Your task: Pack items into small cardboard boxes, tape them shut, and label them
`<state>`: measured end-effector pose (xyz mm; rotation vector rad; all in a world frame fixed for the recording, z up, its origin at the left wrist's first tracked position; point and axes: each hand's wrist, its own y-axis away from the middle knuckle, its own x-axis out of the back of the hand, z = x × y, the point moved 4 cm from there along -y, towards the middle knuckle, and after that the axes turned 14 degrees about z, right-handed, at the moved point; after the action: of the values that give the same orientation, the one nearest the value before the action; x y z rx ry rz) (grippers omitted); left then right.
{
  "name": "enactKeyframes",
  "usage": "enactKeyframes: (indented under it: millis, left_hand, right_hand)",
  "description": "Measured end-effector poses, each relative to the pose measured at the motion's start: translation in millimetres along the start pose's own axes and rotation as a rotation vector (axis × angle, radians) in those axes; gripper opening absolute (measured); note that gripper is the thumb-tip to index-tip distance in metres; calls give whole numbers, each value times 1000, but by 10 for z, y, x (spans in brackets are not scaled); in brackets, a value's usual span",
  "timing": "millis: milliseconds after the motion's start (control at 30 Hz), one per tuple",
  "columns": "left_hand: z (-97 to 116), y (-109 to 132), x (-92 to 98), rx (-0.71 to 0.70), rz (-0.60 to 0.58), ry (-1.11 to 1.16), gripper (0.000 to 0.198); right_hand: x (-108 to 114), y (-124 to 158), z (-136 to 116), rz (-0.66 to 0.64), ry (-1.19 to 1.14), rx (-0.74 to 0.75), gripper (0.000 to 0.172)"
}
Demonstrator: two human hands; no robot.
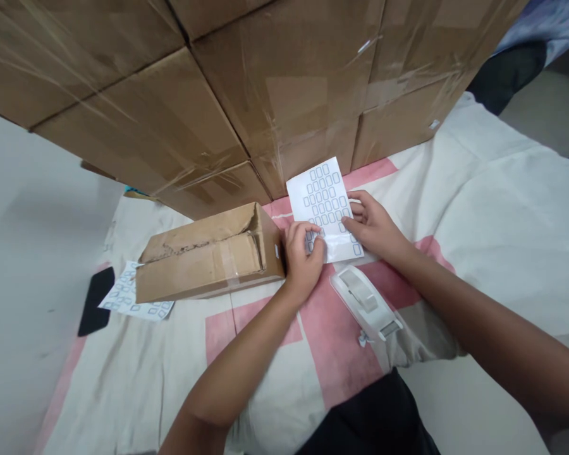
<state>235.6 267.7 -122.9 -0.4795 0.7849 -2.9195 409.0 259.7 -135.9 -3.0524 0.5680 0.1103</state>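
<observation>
A white sheet of stickers [329,243] with rows of small blue-outlined rectangles is held tilted in front of the stacked boxes. My right hand [372,221] grips its right edge, thumb on the front and fingers behind. My left hand [304,256] is at the sheet's lower left, thumb and forefinger brought together over its surface. Whatever is between those fingertips is too small to make out. Just left of that hand lies a long cardboard box [201,256] with worn, taped flaps. A white tape dispenser [366,302] rests below the sheet.
Large taped cardboard boxes [294,95] form a wall at the back. Another sticker sheet [123,297] lies partly under the long box, beside a black flat object [96,302]. A pink and white cloth [275,366] covers the surface. A white wall [23,253] borders the left.
</observation>
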Motion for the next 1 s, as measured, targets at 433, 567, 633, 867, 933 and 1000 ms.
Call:
enactKeyframes:
  millis: [433, 567, 633, 867, 933, 1000]
  left_hand:
    - [48, 24, 15, -60, 36, -100, 14]
    - [93, 56, 24, -99, 57, -170, 20]
    - [117, 64, 25, -125, 64, -205, 29]
    - [171, 74, 15, -225, 28, -338, 46]
    - [157, 78, 12, -207, 18, -347, 43]
    - [137, 82, 12, -174, 21, -343, 39]
  right_hand:
    - [-17, 26, -39, -12, 43, 65, 41]
    - [-38, 56, -96, -44, 154, 149, 34]
    - [-57, 71, -131, -71, 208, 184, 27]
    - [-112, 127, -254, -137, 324, 229, 24]
    - [-117, 140, -274, -149, 352, 252, 22]
    - [-120, 148, -269, -173, 365, 256, 20]
